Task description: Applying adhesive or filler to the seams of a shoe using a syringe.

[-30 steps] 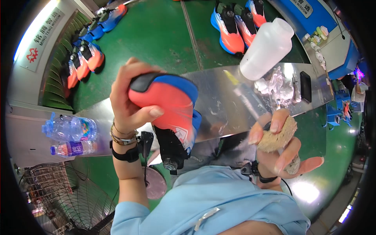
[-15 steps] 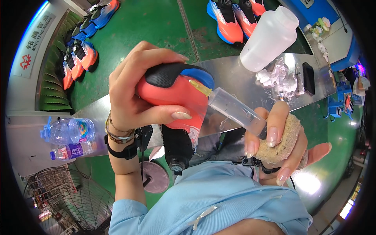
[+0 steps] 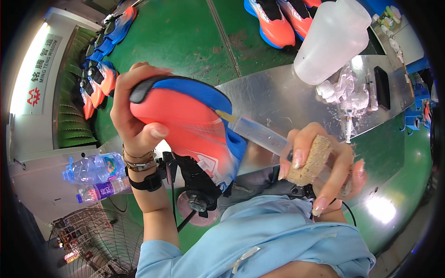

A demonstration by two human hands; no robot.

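Observation:
My left hand (image 3: 132,109) grips a coral and blue sports shoe (image 3: 185,118) by its toe end. The side of the shoe faces up, with the blue sole edge along the far side. In my right hand (image 3: 320,162) is a clear plastic syringe (image 3: 260,134) with a yellowish tip (image 3: 225,116). That tip meets the seam between the coral upper and the blue sole. A tan sponge-like block (image 3: 309,162) is also held in the right fingers, around the syringe's rear part. The fingers partly hide the syringe's rear end.
On the metal table (image 3: 273,83) stand a white plastic bottle (image 3: 331,44), crumpled clear wrapping (image 3: 345,92), a thin syringe (image 3: 349,120) and a black flat object (image 3: 382,88). More shoes (image 3: 273,23) lie beyond. Water bottles (image 3: 95,169) and a wire fan (image 3: 95,241) are at left.
The shoe has turned, so more of its side and blue sole edge shows. Both hands have shifted left, and the syringe tip has moved left and slightly down along the seam.

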